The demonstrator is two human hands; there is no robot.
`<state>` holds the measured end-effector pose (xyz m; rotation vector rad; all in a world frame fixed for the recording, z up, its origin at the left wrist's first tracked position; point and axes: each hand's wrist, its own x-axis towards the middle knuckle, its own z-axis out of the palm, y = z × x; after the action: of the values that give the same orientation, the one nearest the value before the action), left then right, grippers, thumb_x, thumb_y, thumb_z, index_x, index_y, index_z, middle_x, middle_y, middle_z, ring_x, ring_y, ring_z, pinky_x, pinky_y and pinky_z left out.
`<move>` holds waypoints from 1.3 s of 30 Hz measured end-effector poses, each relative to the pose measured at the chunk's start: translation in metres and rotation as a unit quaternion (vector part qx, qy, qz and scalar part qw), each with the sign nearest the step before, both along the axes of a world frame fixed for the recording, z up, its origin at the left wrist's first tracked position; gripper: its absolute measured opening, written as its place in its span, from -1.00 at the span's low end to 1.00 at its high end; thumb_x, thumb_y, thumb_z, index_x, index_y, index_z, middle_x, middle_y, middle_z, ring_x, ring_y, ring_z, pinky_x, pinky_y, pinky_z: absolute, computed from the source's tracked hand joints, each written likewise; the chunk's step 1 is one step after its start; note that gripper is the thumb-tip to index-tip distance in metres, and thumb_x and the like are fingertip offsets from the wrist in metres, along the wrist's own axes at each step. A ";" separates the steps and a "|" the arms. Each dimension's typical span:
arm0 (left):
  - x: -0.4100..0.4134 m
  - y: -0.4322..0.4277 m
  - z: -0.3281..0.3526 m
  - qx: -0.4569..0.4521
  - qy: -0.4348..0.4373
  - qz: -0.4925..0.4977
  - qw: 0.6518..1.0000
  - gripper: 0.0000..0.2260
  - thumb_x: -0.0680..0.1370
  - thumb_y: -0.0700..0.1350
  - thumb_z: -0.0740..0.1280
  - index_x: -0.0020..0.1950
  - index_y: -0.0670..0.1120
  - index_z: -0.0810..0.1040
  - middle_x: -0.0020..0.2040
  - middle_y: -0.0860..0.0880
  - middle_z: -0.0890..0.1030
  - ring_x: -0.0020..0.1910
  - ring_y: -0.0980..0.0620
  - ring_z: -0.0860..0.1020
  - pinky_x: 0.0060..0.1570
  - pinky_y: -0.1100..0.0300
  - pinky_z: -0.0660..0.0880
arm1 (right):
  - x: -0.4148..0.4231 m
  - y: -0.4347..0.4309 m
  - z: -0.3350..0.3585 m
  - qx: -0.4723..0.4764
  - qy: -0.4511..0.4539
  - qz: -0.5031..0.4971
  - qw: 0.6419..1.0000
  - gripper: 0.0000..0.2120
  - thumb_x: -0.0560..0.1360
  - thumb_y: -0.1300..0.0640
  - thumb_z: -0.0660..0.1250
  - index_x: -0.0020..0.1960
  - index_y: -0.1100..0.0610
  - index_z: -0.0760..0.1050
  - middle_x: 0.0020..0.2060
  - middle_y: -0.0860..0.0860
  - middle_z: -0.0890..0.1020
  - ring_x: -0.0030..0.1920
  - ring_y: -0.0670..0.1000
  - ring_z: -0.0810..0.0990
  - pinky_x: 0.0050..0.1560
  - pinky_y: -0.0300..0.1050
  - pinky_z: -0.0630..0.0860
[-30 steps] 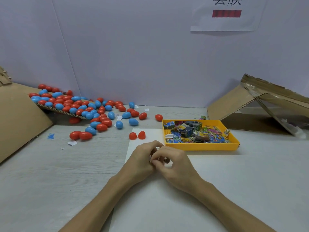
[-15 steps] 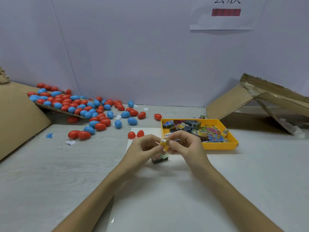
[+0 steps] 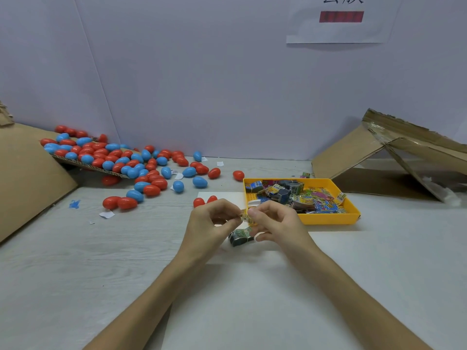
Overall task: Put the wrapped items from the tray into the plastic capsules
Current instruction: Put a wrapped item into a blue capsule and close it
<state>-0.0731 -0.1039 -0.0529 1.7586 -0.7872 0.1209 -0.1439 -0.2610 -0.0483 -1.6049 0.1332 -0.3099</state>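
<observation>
Pinching crinkled yellow wrapped item (image 3: 245, 218), left hand (image 3: 211, 224), right hand (image 3: 276, 223)

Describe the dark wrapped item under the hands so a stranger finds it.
Start at the yellow tray, centre-right. On the white sheet by its near left corner, below the left hand and right hand, lies the dark wrapped item. It alone lies on the sheet; most others fill the tray.

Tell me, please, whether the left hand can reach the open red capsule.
Probably yes: nothing lies between the left hand and the open red capsule, though its fingers pinch a wrapped item with the right hand.
</observation>
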 end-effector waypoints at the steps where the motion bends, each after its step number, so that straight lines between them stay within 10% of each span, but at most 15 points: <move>1: 0.000 0.000 0.000 0.004 -0.011 0.002 1.000 -0.70 0.45 -0.35 0.47 -0.16 0.08 0.63 -0.23 0.13 0.66 -0.17 0.08 0.65 -0.08 0.24 0.61 | 0.000 0.000 0.000 -0.005 0.002 0.007 1.000 -0.85 0.48 0.07 0.44 -0.12 0.16 0.59 -0.33 -0.01 0.63 -0.31 0.00 0.65 -0.31 -0.21 0.56; 20: 0.005 -0.001 -0.009 0.034 -0.044 -0.004 0.998 -0.65 0.44 -0.32 0.49 0.11 0.02 0.55 -0.28 0.09 0.63 -0.22 0.14 0.61 -0.19 0.38 0.48 | 0.000 -0.005 0.000 -0.020 -0.028 -0.011 0.999 -0.96 0.46 0.25 0.46 -0.14 0.13 0.65 -0.39 -0.12 0.64 -0.36 -0.16 0.55 -0.32 -0.30 0.50; 30: 0.045 0.021 -0.018 0.339 -0.037 0.198 0.919 -0.50 0.64 0.08 0.23 0.57 0.06 0.23 0.59 0.04 0.20 0.54 0.00 0.19 0.44 -0.07 0.22 | -0.003 -0.002 0.003 -0.016 -0.013 -0.002 1.000 -0.87 0.46 0.29 0.45 -0.23 0.12 0.65 -0.42 -0.05 0.60 -0.43 -0.09 0.49 -0.28 -0.24 0.51; 39: 0.066 0.021 0.012 0.105 0.097 0.190 0.971 -0.63 0.68 -0.03 0.19 0.50 0.01 0.35 0.51 -0.04 0.37 0.43 -0.04 0.37 0.30 0.04 0.37 | 0.001 -0.007 0.002 0.048 -0.005 0.012 0.999 -0.84 0.47 0.33 0.41 -0.18 0.12 0.69 -0.34 0.05 0.60 -0.45 -0.06 0.39 -0.35 -0.23 0.41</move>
<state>-0.0072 -0.0833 -0.0413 2.0730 -0.3236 0.1211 -0.1430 -0.2676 -0.0467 -1.5087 0.1205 -0.2885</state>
